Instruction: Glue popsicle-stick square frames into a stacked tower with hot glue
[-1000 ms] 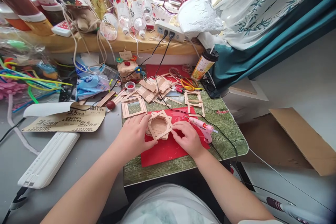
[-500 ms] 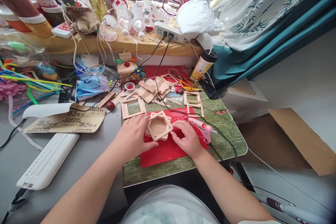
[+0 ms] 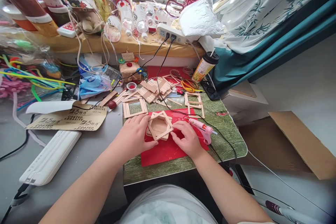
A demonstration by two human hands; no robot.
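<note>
A small box of stacked wooden craft sticks point(image 3: 166, 133) sits over a red sheet point(image 3: 154, 156), its layered square frames turned against each other around a hollow middle. My left hand point(image 3: 135, 134) grips it from the left, with the thumb along its near side and the fingers behind. At its right corner my right hand point(image 3: 187, 138) pinches the edge between thumb and fingers. Right of that hand lies a pink glue gun point(image 3: 201, 127). Two flat craft-stick frames, a left one point(image 3: 144, 106) and a right one point(image 3: 188, 103), rest behind my hands.
A pile of craft sticks point(image 3: 149, 91) lies at the back of the green table point(image 3: 228, 140), near scissors point(image 3: 189, 85) and a drink cup point(image 3: 206, 66). A black cable point(image 3: 158, 77) hangs across the work area. Sandpaper point(image 3: 65, 119) is at left.
The camera view has shifted slightly, moving the background a little to the right. Both hands keep their hold on the craft-stick box, which is almost unmoved.
</note>
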